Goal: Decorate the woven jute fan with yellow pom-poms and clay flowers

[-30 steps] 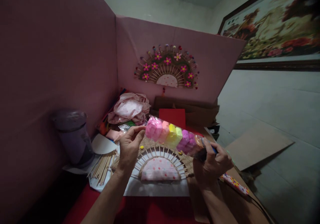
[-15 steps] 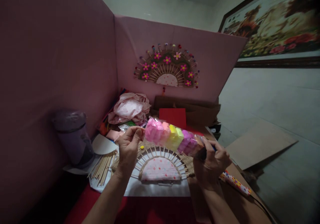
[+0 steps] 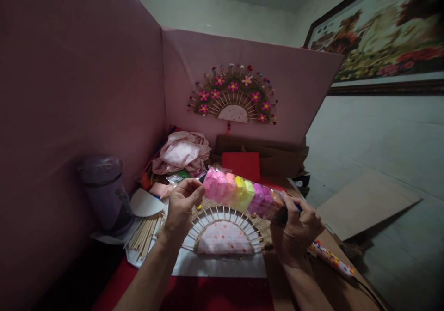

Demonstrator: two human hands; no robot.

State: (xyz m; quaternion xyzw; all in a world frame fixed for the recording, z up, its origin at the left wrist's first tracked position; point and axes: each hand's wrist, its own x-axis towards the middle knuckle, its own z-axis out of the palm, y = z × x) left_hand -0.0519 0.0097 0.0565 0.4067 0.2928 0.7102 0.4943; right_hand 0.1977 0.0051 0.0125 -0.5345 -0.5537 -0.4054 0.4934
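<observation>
Stretched between both hands is a clear plastic pack of coloured clay blocks (image 3: 244, 193), running from pink through orange and yellow to purple. My left hand (image 3: 185, 204) pinches the pack's pink end between thumb and fingers. At the other end, my right hand (image 3: 296, 228) is closed around it; something dark and blue shows by its fingers, too hidden to name. Beneath the pack, on a white sheet (image 3: 222, 268), lies a half-circle fan piece (image 3: 225, 238) with a dotted fabric centre, thin sticks fanning outward and a woven brown band.
Bundled sticks (image 3: 144, 234) and a lilac flask (image 3: 106, 198) are on the left. Crumpled dotted cloth (image 3: 185, 151) and a red box (image 3: 241, 165) sit behind. A patterned corded tool (image 3: 331, 258) rests right. A finished flowered fan (image 3: 232, 94) hangs on the pink panel.
The view has shifted slightly, so everything appears a little lower and further right. Both hands keep their hold on the pack.
</observation>
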